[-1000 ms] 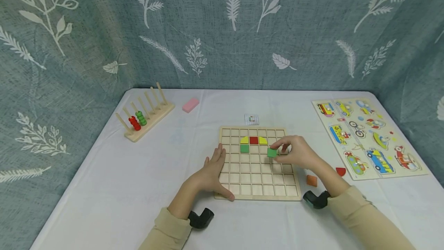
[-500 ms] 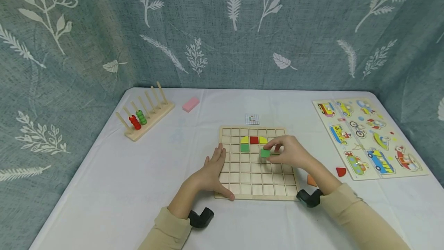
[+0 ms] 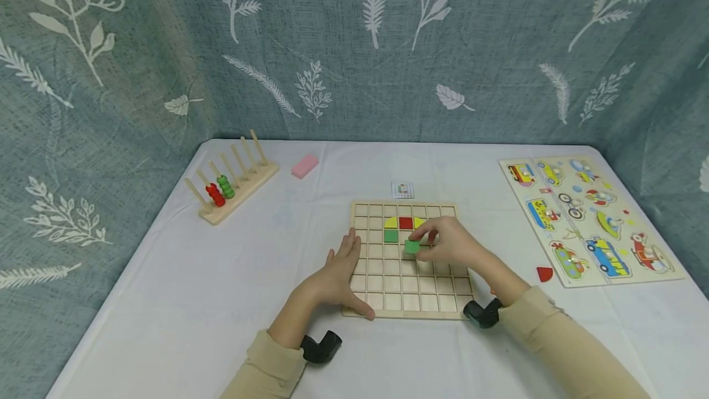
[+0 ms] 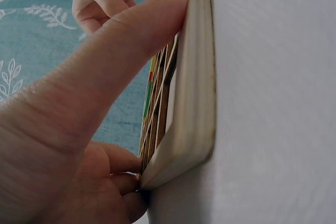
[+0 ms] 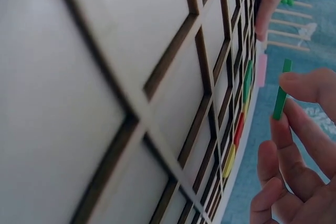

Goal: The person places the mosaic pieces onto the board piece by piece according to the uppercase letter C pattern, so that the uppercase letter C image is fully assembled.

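My right hand pinches a thin green square tile between thumb and fingers, close over the wooden grid board. In the right wrist view the held tile stands edge-on, apart from the grid. On the board a red square lies between two yellow pieces, the right one partly behind my fingers. Another green square sits below the left yellow piece. My left hand rests at the board's left side, fingers spread along the edge and thumb pressing on the near corner.
A small pattern card lies behind the board. Farther left are a pink block and a peg stand with red and green beads. A red piece and vehicle puzzle boards lie right; my right forearm mostly covers an orange piece.
My right hand has moved left across the board with the green tile, from the right-hand columns toward the middle. My left hand has stayed in place.
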`<state>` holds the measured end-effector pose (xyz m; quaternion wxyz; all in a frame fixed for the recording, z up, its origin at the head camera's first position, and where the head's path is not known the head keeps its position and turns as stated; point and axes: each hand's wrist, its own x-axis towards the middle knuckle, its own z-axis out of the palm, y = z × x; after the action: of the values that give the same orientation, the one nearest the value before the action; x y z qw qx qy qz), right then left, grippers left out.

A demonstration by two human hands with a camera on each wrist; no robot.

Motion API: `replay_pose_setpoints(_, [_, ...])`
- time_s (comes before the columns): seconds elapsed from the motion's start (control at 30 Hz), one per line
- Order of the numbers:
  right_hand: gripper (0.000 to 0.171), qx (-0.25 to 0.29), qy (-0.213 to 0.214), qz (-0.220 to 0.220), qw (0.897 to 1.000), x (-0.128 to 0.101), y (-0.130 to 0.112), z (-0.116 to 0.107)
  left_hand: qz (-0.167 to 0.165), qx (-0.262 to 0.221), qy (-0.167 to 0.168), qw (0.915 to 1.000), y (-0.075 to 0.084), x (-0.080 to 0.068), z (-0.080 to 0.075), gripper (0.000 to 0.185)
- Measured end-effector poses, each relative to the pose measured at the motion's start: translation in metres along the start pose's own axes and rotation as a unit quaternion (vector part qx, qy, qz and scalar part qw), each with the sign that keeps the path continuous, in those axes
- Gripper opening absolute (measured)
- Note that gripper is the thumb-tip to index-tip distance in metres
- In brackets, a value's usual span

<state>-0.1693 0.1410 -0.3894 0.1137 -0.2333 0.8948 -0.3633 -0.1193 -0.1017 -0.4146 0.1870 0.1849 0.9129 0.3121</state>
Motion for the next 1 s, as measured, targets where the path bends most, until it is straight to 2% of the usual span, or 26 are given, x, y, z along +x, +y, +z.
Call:
replay_pose_setpoints(0.33, [0.024, -0.007, -0.005, -0.003, 1.000, 0.012, -0.008, 0.006, 0.002, 0.007, -0.002, 1.0000, 0.002, -0.001, -0.001, 0.135])
replay_pose_setpoints(0.57, [0.025, -0.001, -0.013, 0.013, 1.000, 0.018, -0.014, 0.009, 0.003, 0.011, -0.004, 0.9999, 0.001, -0.002, -0.001, 0.135])
replay_pose_setpoints(0.83, [0.025, -0.020, -0.019, -0.005, 1.000, 0.025, -0.015, 0.014, 0.007, 0.013, -0.005, 0.9999, 0.000, -0.002, -0.001, 0.135])
replay_pose_setpoints(1.0, [0.023, -0.026, -0.028, 0.011, 0.999, 0.027, -0.014, 0.018, 0.007, 0.014, -0.004, 0.9999, 0.000, -0.002, -0.001, 0.135])
